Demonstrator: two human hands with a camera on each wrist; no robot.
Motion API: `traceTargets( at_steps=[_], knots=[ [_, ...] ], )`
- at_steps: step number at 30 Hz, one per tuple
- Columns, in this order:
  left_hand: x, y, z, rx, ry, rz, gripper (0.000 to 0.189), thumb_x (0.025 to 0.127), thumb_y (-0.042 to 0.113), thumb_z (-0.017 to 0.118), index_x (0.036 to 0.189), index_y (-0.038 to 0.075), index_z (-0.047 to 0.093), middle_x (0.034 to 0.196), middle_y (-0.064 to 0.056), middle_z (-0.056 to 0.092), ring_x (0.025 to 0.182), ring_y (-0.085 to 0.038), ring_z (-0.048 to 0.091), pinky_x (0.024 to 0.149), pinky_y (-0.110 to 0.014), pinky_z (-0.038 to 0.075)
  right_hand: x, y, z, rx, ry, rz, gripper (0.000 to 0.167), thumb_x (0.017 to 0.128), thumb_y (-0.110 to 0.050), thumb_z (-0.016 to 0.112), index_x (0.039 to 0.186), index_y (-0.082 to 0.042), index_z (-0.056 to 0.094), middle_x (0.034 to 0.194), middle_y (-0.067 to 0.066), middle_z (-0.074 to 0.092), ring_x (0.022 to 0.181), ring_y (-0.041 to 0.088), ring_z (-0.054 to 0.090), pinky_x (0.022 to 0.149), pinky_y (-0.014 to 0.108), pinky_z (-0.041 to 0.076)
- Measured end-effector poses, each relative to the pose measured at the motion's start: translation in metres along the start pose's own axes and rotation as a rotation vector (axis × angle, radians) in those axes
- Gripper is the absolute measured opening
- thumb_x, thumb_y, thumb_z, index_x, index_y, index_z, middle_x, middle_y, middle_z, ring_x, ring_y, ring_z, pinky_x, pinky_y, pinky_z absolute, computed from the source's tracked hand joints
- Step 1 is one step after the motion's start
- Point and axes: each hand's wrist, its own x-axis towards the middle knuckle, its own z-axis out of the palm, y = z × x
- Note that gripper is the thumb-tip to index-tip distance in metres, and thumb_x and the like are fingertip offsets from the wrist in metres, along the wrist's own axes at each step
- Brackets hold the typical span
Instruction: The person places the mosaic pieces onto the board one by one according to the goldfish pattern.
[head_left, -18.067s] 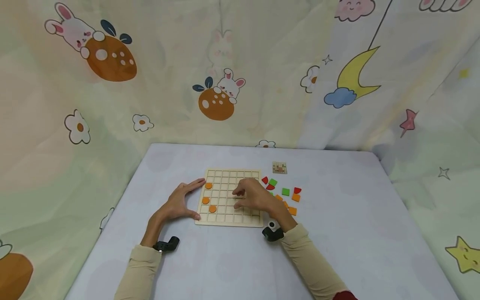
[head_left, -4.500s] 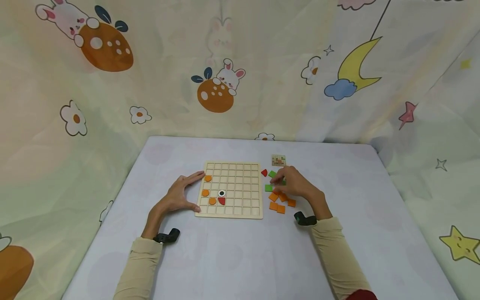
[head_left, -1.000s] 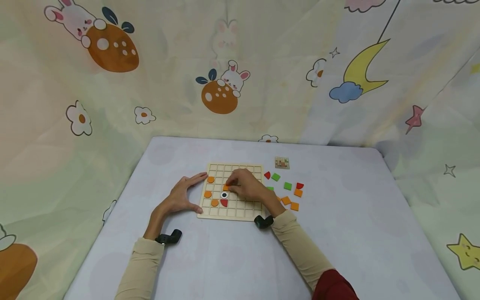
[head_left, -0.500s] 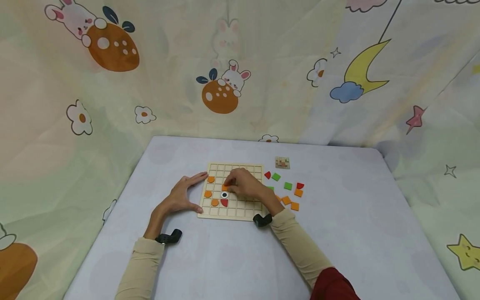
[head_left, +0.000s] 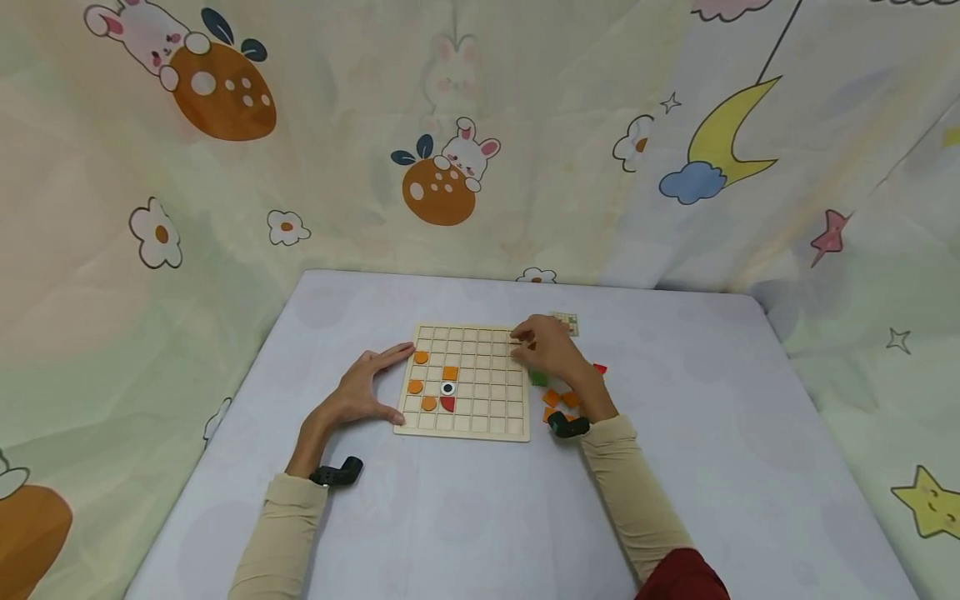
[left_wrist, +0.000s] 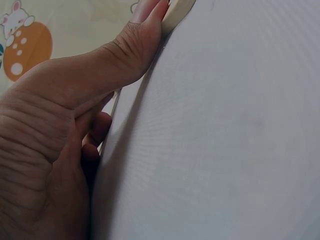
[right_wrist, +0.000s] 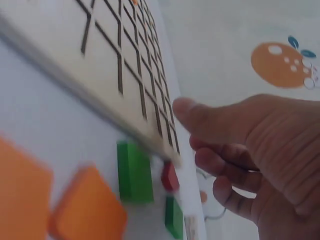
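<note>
A pale wooden grid board point(head_left: 491, 408) lies on the table. My left hand point(head_left: 363, 390) touches its left side, fingers at the upper edge and thumb at the near corner; the left wrist view shows the thumb against the rim point(left_wrist: 176, 15). On the board lie three orange discs, one an orange disc point(head_left: 422, 357), plus an orange square point(head_left: 450, 373), a white disc with a black dot point(head_left: 447, 388) and a red quarter-round piece point(head_left: 447, 404). My right hand point(head_left: 551, 348) hovers over the board's right edge, thumb and fingers apart, nothing between them. It hides some loose pieces.
Right of the board lie several loose orange squares point(head_left: 551, 398), a green block point(right_wrist: 135, 172), another green block point(right_wrist: 174, 217) and a red piece point(right_wrist: 170, 176). A small patterned card point(head_left: 570, 322) sits behind, partly covered by my right hand. A printed cloth point(head_left: 330, 150) hangs behind the table.
The right hand has let go of the orange square, which stays above the white disc, and moved right toward the loose pieces. Earlier, the white disc and red piece came onto the board. Left hand unchanged.
</note>
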Motion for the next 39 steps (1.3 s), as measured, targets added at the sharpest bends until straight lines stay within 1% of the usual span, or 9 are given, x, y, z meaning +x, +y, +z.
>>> traceTargets(
  at_steps=[3, 5, 7, 12, 18, 21, 25, 33, 39],
  knots=[
    [-0.001, -0.001, -0.001, 0.003, 0.0, 0.001, 0.13, 0.056, 0.047, 0.109, 0.167, 0.025, 0.047, 0.178, 0.002, 0.039, 0.12, -0.022, 0.046, 0.102, -0.045, 0.039, -0.005, 0.009, -0.01, -0.062, 0.024, 0.085, 0.032, 0.092, -0.007, 0.086, 0.122, 0.003, 0.08, 0.115, 0.017, 0.077, 0.107, 0.033, 0.068, 0.097, 0.052, 0.055],
    [-0.001, -0.001, -0.001, 0.006, 0.002, 0.004, 0.13, 0.055, 0.048, 0.109, 0.167, 0.025, 0.047, 0.178, 0.001, 0.039, 0.12, -0.022, 0.047, 0.102, -0.046, 0.04, -0.006, 0.012, -0.014, -0.091, 0.018, 0.13, 0.033, 0.091, -0.007, 0.087, 0.122, 0.004, 0.08, 0.117, 0.018, 0.077, 0.108, 0.034, 0.068, 0.098, 0.052, 0.055],
    [-0.001, -0.002, -0.001, 0.008, 0.005, 0.006, 0.13, 0.055, 0.048, 0.109, 0.167, 0.024, 0.047, 0.178, 0.001, 0.039, 0.121, -0.022, 0.047, 0.103, -0.046, 0.04, -0.006, 0.014, -0.017, -0.109, -0.001, 0.152, 0.033, 0.091, -0.009, 0.088, 0.121, 0.004, 0.081, 0.118, 0.019, 0.077, 0.109, 0.034, 0.068, 0.099, 0.051, 0.055],
    [0.0, -0.003, -0.001, 0.002, 0.001, 0.005, 0.13, 0.056, 0.049, 0.108, 0.168, 0.025, 0.047, 0.178, 0.002, 0.039, 0.119, -0.021, 0.046, 0.101, -0.045, 0.04, -0.005, 0.016, -0.02, -0.117, -0.054, 0.129, 0.031, 0.093, -0.009, 0.087, 0.119, 0.005, 0.081, 0.118, 0.019, 0.08, 0.108, 0.033, 0.072, 0.098, 0.051, 0.057],
    [0.001, -0.002, -0.001, -0.001, -0.003, 0.012, 0.129, 0.056, 0.047, 0.109, 0.167, 0.025, 0.047, 0.178, 0.002, 0.039, 0.119, -0.022, 0.046, 0.102, -0.045, 0.039, -0.006, 0.017, -0.021, -0.115, -0.079, 0.101, 0.03, 0.091, 0.001, 0.08, 0.122, 0.004, 0.08, 0.118, 0.018, 0.08, 0.11, 0.033, 0.07, 0.103, 0.051, 0.056],
    [0.001, -0.002, -0.001, -0.001, -0.001, 0.013, 0.13, 0.055, 0.046, 0.109, 0.167, 0.024, 0.047, 0.178, 0.002, 0.04, 0.12, -0.023, 0.047, 0.102, -0.046, 0.04, -0.007, 0.018, -0.022, -0.116, -0.081, 0.116, 0.034, 0.091, -0.001, 0.081, 0.125, 0.004, 0.079, 0.122, 0.018, 0.079, 0.113, 0.034, 0.069, 0.106, 0.052, 0.054],
    [0.0, -0.002, -0.001, 0.0, 0.002, 0.012, 0.13, 0.055, 0.046, 0.109, 0.167, 0.024, 0.047, 0.178, 0.002, 0.04, 0.121, -0.023, 0.047, 0.102, -0.046, 0.04, -0.008, 0.018, -0.022, -0.123, -0.076, 0.139, 0.034, 0.092, -0.007, 0.085, 0.124, 0.005, 0.078, 0.123, 0.02, 0.077, 0.113, 0.035, 0.069, 0.105, 0.053, 0.054],
    [0.0, 0.0, -0.001, 0.014, 0.004, 0.013, 0.129, 0.056, 0.048, 0.108, 0.167, 0.024, 0.047, 0.178, 0.001, 0.04, 0.118, -0.023, 0.047, 0.101, -0.045, 0.04, -0.008, 0.015, -0.024, -0.123, -0.092, 0.136, 0.028, 0.096, -0.002, 0.08, 0.123, 0.003, 0.078, 0.12, 0.018, 0.078, 0.11, 0.033, 0.07, 0.105, 0.052, 0.055],
    [0.0, -0.002, -0.002, 0.012, 0.005, 0.02, 0.13, 0.055, 0.046, 0.109, 0.167, 0.024, 0.048, 0.177, 0.001, 0.041, 0.119, -0.022, 0.048, 0.1, -0.045, 0.04, -0.007, 0.019, -0.022, -0.104, -0.084, 0.109, 0.028, 0.099, -0.001, 0.077, 0.128, 0.001, 0.077, 0.127, 0.018, 0.077, 0.116, 0.034, 0.07, 0.107, 0.052, 0.054]
  ],
)
